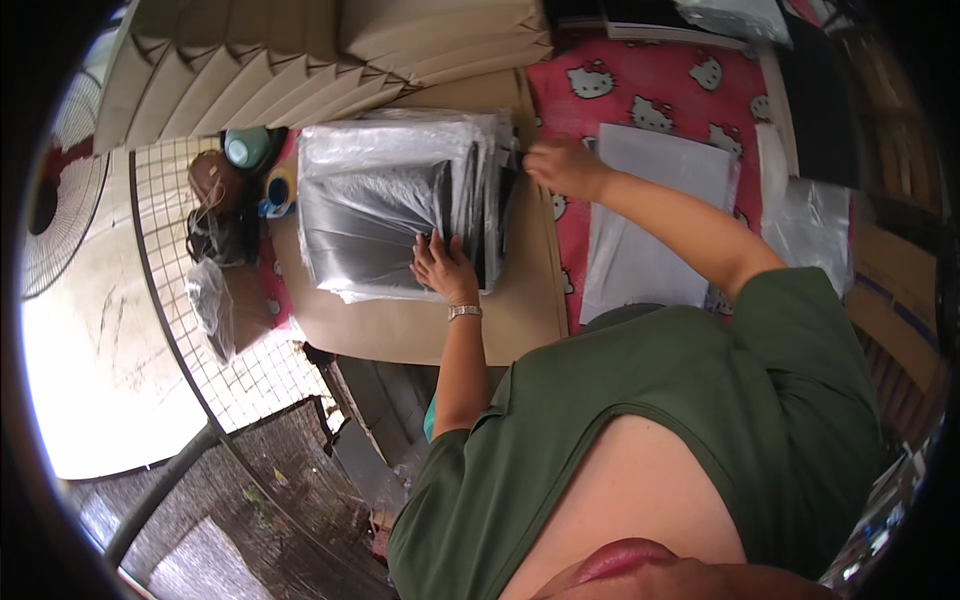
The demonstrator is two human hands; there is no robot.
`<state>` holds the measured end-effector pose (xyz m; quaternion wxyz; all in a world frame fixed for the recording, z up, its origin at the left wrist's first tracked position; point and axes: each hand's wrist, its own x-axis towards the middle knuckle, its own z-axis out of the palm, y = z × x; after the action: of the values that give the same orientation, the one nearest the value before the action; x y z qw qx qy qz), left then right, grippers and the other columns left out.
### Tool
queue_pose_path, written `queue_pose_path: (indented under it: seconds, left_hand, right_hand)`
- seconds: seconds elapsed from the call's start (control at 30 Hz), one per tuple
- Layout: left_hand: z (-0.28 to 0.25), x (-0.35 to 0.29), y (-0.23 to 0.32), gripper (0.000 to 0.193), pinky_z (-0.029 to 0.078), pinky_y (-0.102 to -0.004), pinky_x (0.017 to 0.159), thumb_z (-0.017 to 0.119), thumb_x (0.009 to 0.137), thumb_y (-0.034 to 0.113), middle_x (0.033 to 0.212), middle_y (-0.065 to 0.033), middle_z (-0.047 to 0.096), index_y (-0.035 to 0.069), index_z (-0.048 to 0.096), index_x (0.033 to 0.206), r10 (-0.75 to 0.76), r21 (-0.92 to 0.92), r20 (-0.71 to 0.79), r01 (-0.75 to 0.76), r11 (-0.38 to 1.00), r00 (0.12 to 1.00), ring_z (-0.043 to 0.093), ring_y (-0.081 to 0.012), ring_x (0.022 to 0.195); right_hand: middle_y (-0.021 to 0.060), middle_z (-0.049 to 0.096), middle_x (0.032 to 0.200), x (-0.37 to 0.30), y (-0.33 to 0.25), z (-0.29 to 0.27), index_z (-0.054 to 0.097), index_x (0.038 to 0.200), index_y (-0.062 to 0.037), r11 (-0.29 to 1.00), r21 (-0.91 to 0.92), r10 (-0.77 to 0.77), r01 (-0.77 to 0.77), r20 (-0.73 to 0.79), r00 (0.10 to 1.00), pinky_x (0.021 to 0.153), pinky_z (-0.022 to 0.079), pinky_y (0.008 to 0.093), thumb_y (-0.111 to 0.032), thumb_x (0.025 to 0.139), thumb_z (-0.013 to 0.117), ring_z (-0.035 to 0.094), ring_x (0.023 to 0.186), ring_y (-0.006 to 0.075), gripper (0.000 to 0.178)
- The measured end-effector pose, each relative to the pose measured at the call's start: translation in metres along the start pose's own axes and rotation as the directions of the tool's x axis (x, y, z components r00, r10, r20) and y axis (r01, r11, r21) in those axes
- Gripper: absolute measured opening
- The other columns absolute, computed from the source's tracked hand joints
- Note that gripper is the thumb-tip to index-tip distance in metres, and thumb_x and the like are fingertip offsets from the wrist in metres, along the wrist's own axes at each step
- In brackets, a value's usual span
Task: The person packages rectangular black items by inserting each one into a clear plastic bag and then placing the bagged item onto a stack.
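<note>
In front of me lies a stack of flat packets (370,215) in clear plastic, with dark sheets showing through the shiny film. It rests on a large piece of brown paper (400,332). My left hand (445,268), a metal watch at its wrist, lies on the lower right of the top packet with its fingers spread. At the stack's right edge is my right hand (566,168), its fingers closed together beside a small dark edge. Whatever they pinch, if anything, is too small to make out.
White sheets (650,205) lie on the pink patterned cloth (625,75) at right, near clear plastic bags (820,225). Folded brown paper pieces (250,90) are piled at the back. Left are a tape roll (279,188), a light-green cup (246,148), wire mesh (165,180) and a fan (85,190).
</note>
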<state>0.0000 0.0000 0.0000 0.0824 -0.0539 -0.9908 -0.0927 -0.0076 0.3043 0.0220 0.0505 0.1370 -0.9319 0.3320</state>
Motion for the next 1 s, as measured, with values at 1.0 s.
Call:
queue_pose_path:
  seconds: [1.0]
  left_hand:
    - [-0.141, -0.068, 0.217, 0.012, 0.044, -0.0216, 0.073, 0.060, 0.082, 0.003, 0.089, -0.0029, 0.064, 0.000, 0.060, 0.094, 0.346, -0.935, 0.302, 0.347, -0.076, 0.888, 0.056, -0.0068, 0.079]
  right_hand:
    - [0.0061, 0.062, 0.101, -0.277, -0.013, -0.166, 0.056, 0.108, -0.0026, 0.394, 0.885, 0.670, -0.249, -0.091, 0.736, 0.083, 0.043, 0.0279, -0.014, 0.077, 0.065, 0.056, 0.092, 0.0132, 0.035]
